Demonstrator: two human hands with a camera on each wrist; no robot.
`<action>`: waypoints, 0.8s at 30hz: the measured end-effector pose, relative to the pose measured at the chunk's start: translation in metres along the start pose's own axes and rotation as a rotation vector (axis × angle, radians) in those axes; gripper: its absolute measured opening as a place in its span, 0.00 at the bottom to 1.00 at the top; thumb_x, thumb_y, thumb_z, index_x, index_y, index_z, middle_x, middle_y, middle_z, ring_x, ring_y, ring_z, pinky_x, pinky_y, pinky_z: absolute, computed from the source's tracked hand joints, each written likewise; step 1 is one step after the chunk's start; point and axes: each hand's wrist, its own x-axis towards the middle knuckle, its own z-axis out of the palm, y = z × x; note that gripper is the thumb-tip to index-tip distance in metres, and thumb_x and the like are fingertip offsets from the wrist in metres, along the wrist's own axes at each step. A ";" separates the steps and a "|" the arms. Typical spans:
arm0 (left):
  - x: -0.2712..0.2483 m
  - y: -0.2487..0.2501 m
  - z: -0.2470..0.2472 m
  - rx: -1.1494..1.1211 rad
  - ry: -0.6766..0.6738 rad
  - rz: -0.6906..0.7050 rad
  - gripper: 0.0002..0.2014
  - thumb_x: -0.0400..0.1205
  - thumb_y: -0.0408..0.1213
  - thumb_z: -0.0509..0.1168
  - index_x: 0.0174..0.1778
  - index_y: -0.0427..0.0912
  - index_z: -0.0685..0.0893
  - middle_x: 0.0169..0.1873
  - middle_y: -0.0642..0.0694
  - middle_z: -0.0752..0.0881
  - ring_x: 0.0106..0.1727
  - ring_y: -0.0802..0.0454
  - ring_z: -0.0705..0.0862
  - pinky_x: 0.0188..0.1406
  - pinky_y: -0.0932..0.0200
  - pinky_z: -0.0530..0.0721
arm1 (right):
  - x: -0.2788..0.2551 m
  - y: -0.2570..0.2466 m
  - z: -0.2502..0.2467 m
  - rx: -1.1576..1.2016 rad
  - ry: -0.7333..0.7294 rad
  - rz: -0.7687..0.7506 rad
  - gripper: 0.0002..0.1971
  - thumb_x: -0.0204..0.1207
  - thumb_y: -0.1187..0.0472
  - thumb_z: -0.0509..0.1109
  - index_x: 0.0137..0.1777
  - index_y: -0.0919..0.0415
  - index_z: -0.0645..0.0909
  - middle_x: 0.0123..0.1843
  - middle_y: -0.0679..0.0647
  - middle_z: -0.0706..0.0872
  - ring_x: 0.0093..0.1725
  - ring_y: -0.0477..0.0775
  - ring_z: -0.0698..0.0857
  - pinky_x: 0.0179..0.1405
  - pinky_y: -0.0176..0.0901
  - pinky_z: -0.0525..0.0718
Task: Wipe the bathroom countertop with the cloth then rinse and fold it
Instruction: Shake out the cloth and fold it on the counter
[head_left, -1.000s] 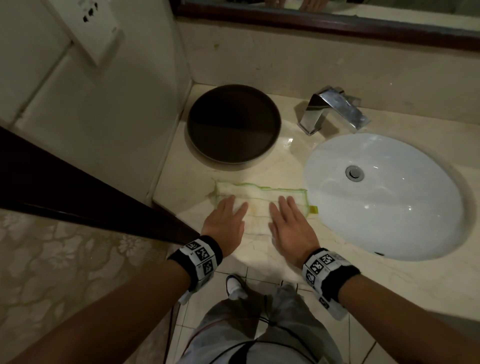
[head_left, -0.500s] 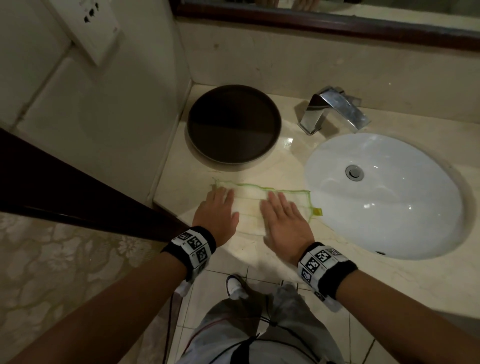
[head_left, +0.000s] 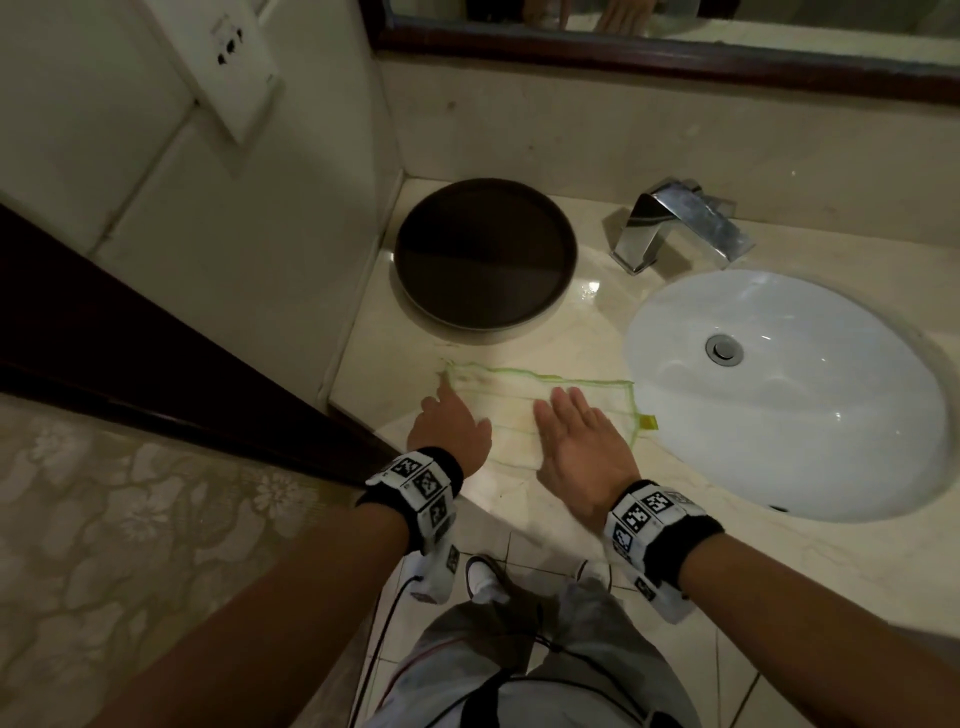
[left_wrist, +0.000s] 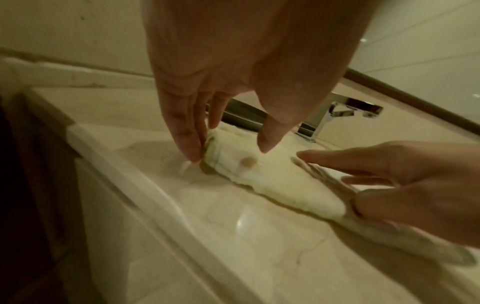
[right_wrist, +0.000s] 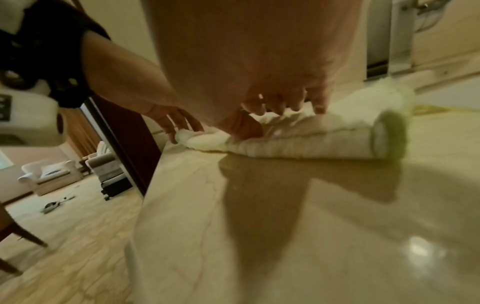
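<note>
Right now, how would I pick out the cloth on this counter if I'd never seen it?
Find the white oval sink; the cloth lies flat on the counter just left of it, in front of the round dark tray. It is pale with a green edge, folded, and both hands rest on it.

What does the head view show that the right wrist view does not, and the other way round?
Only the head view shows the white sink, the chrome faucet, the round dark tray and the mirror frame. Only the right wrist view shows the thickness of the folded cloth's layers at its near edge, and a room with a sofa beyond the door. Both show the left hand at the cloth's left end, the right hand on it, and the countertop.
</note>
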 end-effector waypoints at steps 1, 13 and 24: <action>0.001 0.000 -0.002 -0.028 -0.029 -0.036 0.37 0.83 0.52 0.62 0.81 0.35 0.55 0.74 0.36 0.70 0.72 0.37 0.73 0.68 0.46 0.73 | -0.002 0.002 -0.002 -0.023 0.048 -0.007 0.31 0.80 0.55 0.58 0.82 0.62 0.58 0.85 0.65 0.55 0.85 0.67 0.51 0.83 0.58 0.55; 0.009 0.013 -0.020 -0.595 -0.116 -0.193 0.10 0.72 0.35 0.71 0.48 0.35 0.86 0.44 0.40 0.87 0.44 0.42 0.85 0.38 0.58 0.82 | -0.013 0.037 0.005 0.114 -0.001 -0.141 0.30 0.83 0.58 0.54 0.85 0.59 0.55 0.87 0.62 0.49 0.86 0.64 0.48 0.83 0.50 0.50; -0.011 0.061 -0.021 -0.746 0.026 -0.152 0.18 0.68 0.35 0.71 0.54 0.44 0.78 0.48 0.42 0.84 0.49 0.41 0.83 0.48 0.48 0.85 | -0.026 0.081 -0.010 0.318 0.123 -0.162 0.19 0.80 0.61 0.63 0.71 0.59 0.78 0.74 0.57 0.76 0.79 0.60 0.69 0.70 0.57 0.78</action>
